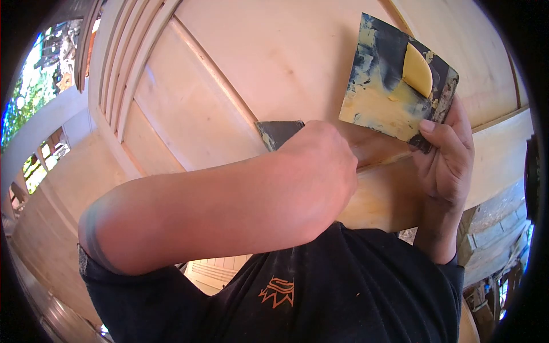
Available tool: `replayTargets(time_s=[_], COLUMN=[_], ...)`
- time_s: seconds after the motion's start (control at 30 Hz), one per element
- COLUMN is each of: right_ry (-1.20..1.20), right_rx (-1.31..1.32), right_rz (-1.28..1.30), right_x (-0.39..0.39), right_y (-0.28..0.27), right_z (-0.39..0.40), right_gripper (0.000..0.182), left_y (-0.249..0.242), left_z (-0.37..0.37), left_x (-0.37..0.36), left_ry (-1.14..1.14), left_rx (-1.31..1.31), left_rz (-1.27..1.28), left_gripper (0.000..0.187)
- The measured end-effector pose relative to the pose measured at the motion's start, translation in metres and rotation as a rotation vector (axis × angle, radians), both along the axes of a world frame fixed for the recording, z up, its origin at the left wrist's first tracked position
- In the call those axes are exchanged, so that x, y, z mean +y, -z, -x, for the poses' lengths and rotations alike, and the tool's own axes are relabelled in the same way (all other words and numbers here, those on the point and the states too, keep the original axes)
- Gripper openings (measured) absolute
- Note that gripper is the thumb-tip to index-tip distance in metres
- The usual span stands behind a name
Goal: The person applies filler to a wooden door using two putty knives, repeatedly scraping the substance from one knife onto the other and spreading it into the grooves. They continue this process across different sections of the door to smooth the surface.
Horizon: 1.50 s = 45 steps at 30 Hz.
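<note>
My right hand grips a dark square plate by its lower right corner, thumb on top and fingers behind. Yellow putty sits in a thick lump on the plate, with thinner smears across its surface. My left forearm crosses the view, and my left hand is closed with its back toward me. From its far side sticks out the flat dark blade of a scraper, held against or just over the pale wooden panel; my fist hides the rest of it and the fingertips.
A thin wooden moulding strip runs diagonally toward the scraper. Curved slats rise on the left. A wooden rail lies behind my right wrist. More stacked woodwork stands lower right.
</note>
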State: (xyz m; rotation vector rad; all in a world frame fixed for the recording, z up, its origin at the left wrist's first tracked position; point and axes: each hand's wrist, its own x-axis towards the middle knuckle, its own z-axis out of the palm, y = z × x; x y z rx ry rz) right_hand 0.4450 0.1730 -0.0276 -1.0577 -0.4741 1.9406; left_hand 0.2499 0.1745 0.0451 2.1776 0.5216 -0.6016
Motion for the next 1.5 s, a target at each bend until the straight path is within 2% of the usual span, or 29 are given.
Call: replayTargets(time_s=[0.13, 0.27, 0.37, 0.47, 0.57, 0.67, 0.8, 0.87, 0.97, 1.1, 1.2, 1.3, 1.33, 1.37, 1.5], right_ry=[0.01, -0.047, -0.082, -0.067, -0.186, -0.29, -0.349, -0.373, -0.394, -0.44, -0.403, -0.437, -0.438, -0.433, -0.507], right_rx=[-0.012, 0.035, 0.096, 0.158, 0.229, 0.366, 0.42, 0.467, 0.435, 0.413, 0.401, 0.381, 0.364, 0.346, 0.246], right_rz=[-0.021, -0.006, 0.013, 0.047, 0.136, 0.237, 0.24, 0.235, 0.197, 0.139, 0.175, 0.176, 0.133, 0.088, -0.028], right_x=[0.0, -0.001, -0.002, -0.008, -0.017, -0.025, -0.038, -0.043, -0.05, -0.058, -0.067, -0.069, -0.069, -0.073, -0.072], right_y=[0.0, 0.004, 0.003, -0.001, -0.002, -0.017, -0.034, -0.044, -0.057, -0.063, -0.06, -0.049, -0.049, -0.058, -0.064], right_z=[0.003, -0.003, 0.0, 0.011, 0.017, 0.032, 0.052, 0.06, 0.062, 0.06, 0.055, 0.045, 0.046, 0.049, 0.057], right_gripper=[0.054, 0.057, 0.058, 0.061, 0.063, 0.065, 0.064, 0.064, 0.064, 0.065, 0.065, 0.066, 0.066, 0.066, 0.066], left_y=[-0.015, -0.038, -0.04, -0.04, -0.039, -0.023, -0.007, 0.005, 0.01, 0.015, 0.025, 0.021, 0.016, -0.003, -0.058], left_z=[0.023, 0.052, 0.077, 0.086, 0.073, 0.053, 0.034, 0.027, 0.036, 0.051, 0.065, 0.081, 0.082, 0.081, 0.071], left_x=[-0.006, -0.01, -0.046, -0.081, -0.115, -0.139, -0.152, -0.16, -0.172, -0.184, -0.19, -0.195, -0.195, -0.196, -0.179], left_ry=[-0.24, -0.334, -0.747, -1.05, -1.365, -1.544, -1.327, -1.219, -1.198, -1.177, -1.17, -1.258, -1.288, -1.42, -1.274], left_rx=[-0.01, 0.206, 0.091, -0.075, -0.293, -0.563, -0.588, -0.548, -0.612, -0.608, -0.523, -0.328, -0.263, -0.381, -0.268], left_rz=[-0.076, -0.135, -0.15, -0.179, -0.299, -0.584, -0.949, -1.021, -1.033, -1.026, -1.019, -0.921, -0.89, -0.801, -0.654], left_gripper=[0.009, 0.012, 0.02, 0.024, 0.026, 0.026, 0.035, 0.037, 0.039, 0.04, 0.041, 0.051, 0.054, 0.059, 0.056])
